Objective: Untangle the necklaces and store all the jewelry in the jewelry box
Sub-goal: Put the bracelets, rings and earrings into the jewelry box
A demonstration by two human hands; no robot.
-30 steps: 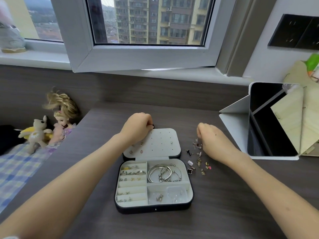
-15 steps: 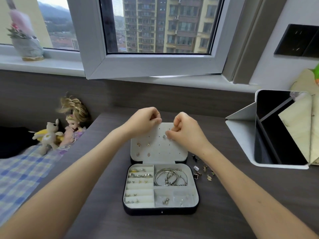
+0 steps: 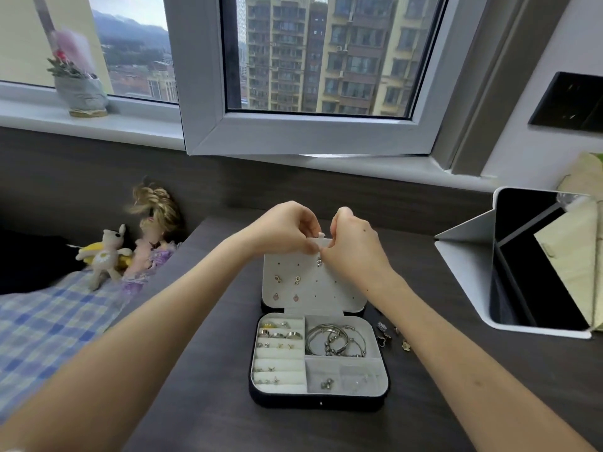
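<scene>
Dark wood-grain desk [image 3: 440,402] fills the lower frame, with the open window [image 3: 293,135] across the top and a white-framed folding mirror [image 3: 463,256] standing at the right edge. Dead centre, low in the frame, sits the jewelry box [image 3: 318,401], lid thrown back, and its pale earring panel [image 3: 326,288] stands up behind the tray.

Both hands are up at that panel's top edge! The left hand [image 3: 287,231] has its fingers curled and pinches the edge right by the little tab. The right hand [image 3: 355,246], fingers curled too, nips the same edge from the other side, fingertips touching down just beside a silver earring [image 3: 319,261] set in the top row. Whether it grips the earring itself, I cannot tell.

Down in the tray, bangles [image 3: 336,340] lie overlapping in the upper right compartment and rings [image 3: 280,334] sit in the slotted rolls on the left. Loose earrings [image 3: 388,336] are scattered on the desk just right of the box. At left of frame, a doll [image 3: 156,223] and a plush toy [image 3: 104,256] lean together.
</scene>
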